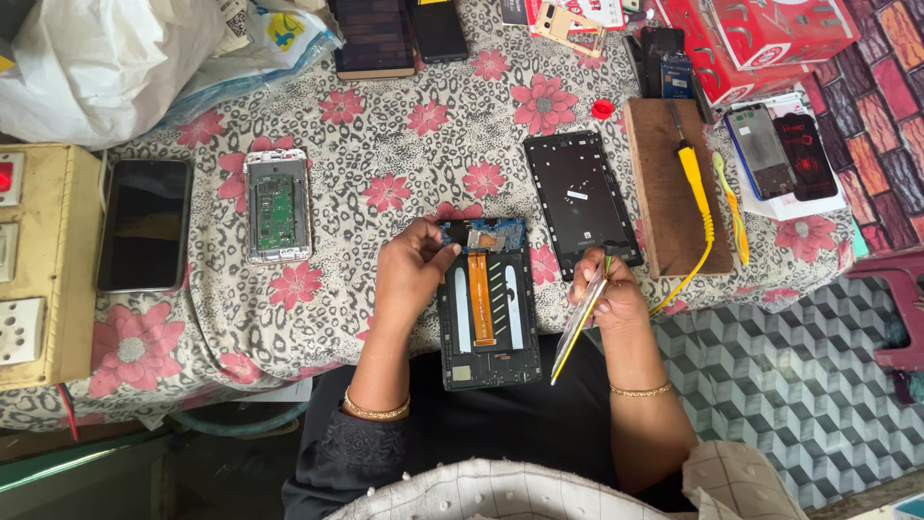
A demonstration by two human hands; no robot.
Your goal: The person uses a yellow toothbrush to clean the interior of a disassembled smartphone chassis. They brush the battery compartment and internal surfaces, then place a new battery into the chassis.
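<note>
An opened phone [489, 303] with its back off lies at the table's near edge, showing a blue circuit board at the top and orange flex cables. My left hand [409, 270] grips its upper left corner, thumb on the frame. My right hand [609, 294] is just right of the phone and holds a thin yellow-handled tool [577, 327] that slants down towards my lap, together with a clear strip. A black back panel [580, 202] lies above my right hand.
A second opened phone [277, 205] and a black-screened phone [144, 224] lie at left by a cream switchboard [38, 260]. A wooden board [664, 193] with a yellow-handled iron [695, 183] and yellow tweezers [733, 207] is at right. Red boxes, more phones and plastic bags line the far edge.
</note>
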